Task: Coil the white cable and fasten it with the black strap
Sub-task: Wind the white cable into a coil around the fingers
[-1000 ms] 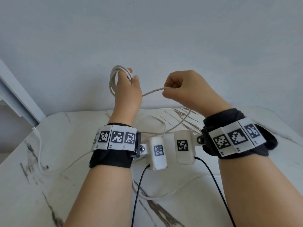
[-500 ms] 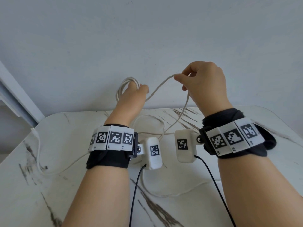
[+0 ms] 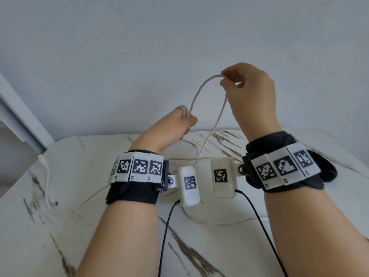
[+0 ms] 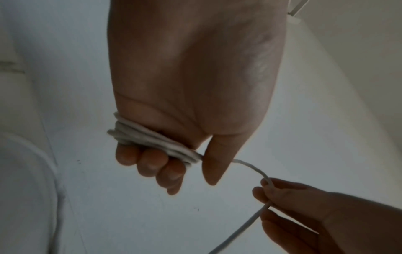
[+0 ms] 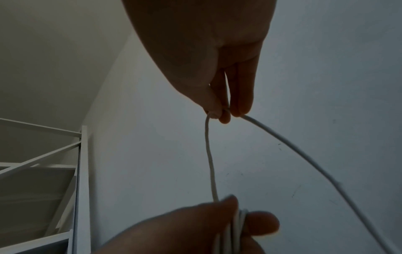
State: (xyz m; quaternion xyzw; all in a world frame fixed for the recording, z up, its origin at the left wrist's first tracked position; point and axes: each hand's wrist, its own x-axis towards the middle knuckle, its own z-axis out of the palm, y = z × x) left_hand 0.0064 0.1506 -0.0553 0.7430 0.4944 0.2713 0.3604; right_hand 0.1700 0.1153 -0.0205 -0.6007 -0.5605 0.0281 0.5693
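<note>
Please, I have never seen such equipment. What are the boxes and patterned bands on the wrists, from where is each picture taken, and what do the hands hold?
There is no machine: a person works with bare hands. The wide picture comes from a camera on the head. The two dark ones come from the white boxes, cameras worn at each wrist; the bands carry printed markers. The left hand grips a coil of white cable. The right hand pinches the cable higher up, so a loop arches between the hands. The rest lies loose on the marble table, its plug near the left edge. The black strap shows in no picture.
</note>
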